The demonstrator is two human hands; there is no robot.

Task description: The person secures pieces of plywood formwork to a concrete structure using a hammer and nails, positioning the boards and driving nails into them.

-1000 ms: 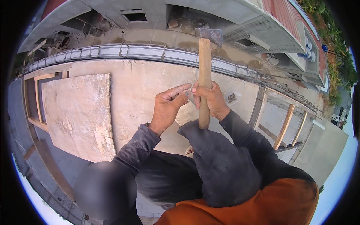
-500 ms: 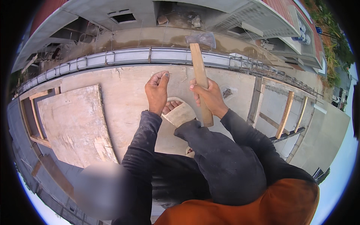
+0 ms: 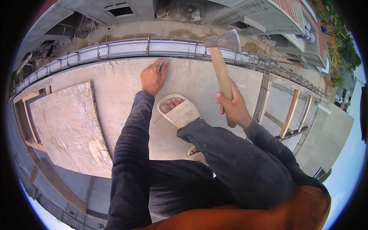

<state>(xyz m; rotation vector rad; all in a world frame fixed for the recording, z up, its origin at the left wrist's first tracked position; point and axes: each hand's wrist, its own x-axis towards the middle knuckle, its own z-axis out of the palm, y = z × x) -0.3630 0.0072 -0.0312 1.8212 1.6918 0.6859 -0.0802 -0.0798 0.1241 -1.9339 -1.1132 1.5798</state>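
My right hand (image 3: 235, 105) is wrapped round the wooden handle of a hatchet (image 3: 221, 63). The hatchet stands tilted, its broad worn metal head up and beyond the board's far edge. At that edge, my left hand (image 3: 153, 76) is closed with thumb and fingers pinched, close to or on the surface of the plywood board (image 3: 126, 80). Whatever is between those fingertips is too small to make out. Between my hands, my foot in a beige slide sandal (image 3: 180, 110) rests on the board; part of a second sandal (image 3: 197, 155) shows behind my knee.
A loose plywood sheet (image 3: 71, 126) lies at left, over a timber frame (image 3: 32, 115). Along the far edge runs a channel with metal rods (image 3: 126, 48), beyond it a drop to lower ground. Framed openings with wooden bars (image 3: 290, 114) are at right.
My left hand has moved away from me to the board's far edge; earlier a thin sliver showed at its fingertips. My right hand has shifted right with the hatchet, its head now turned and raised.
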